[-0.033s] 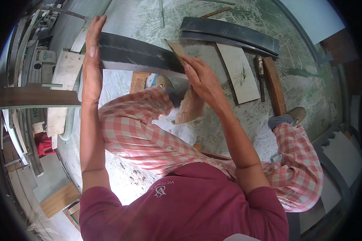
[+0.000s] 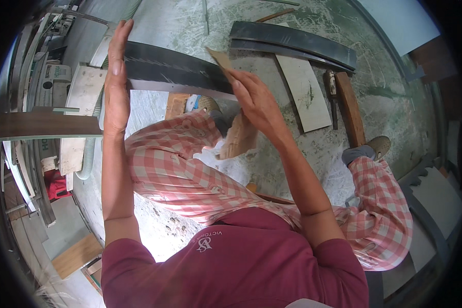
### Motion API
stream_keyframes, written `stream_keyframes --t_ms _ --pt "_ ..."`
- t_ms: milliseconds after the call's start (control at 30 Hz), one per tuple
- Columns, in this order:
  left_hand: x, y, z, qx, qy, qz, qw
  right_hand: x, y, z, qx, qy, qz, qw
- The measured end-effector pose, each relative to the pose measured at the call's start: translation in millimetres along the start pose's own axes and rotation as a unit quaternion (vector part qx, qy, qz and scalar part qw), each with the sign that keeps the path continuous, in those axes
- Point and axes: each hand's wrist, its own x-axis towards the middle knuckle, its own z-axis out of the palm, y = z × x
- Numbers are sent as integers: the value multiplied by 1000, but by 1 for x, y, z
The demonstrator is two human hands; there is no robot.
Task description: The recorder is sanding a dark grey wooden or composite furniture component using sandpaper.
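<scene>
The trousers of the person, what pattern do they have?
Pink and white checks, clearest in the head view on the trousers.

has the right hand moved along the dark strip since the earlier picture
No. The right hand sits at the same spot on the dark strip, just left of the pale board on the floor.

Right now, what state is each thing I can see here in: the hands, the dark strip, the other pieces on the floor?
Left hand: flat, open, pressed on the dark strip's end.
Right hand: closed on a brown sheet.
Brown sheet: tilted, touching the strip.
Dark curved strip: propped up over the knee.
Second dark strip: lying flat on the floor.
Pale board: lying flat.
Wooden plank: lying flat.
</scene>
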Motion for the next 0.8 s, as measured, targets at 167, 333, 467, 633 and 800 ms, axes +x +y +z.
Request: stream_keyframes --t_ms 167,333,467,633,800 --pt "-2 7 10 -72 23 17 997 -4 -81 14 -38 34 -178 983" --pt "0 -3 4 -70 16 -6 997 -1 -68 27 -105 41 -168 979" --pt "-3 -13 -2 -48 12 -7 999 -5 15 28 -173 -20 -37 984" --pt "-1 -16 -5 -40 16 -57 997 -15 147 16 -202 -37 168 964" --pt "0 -11 0 -46 29 -101 993 -31 188 -8 -257 -79 321 908"
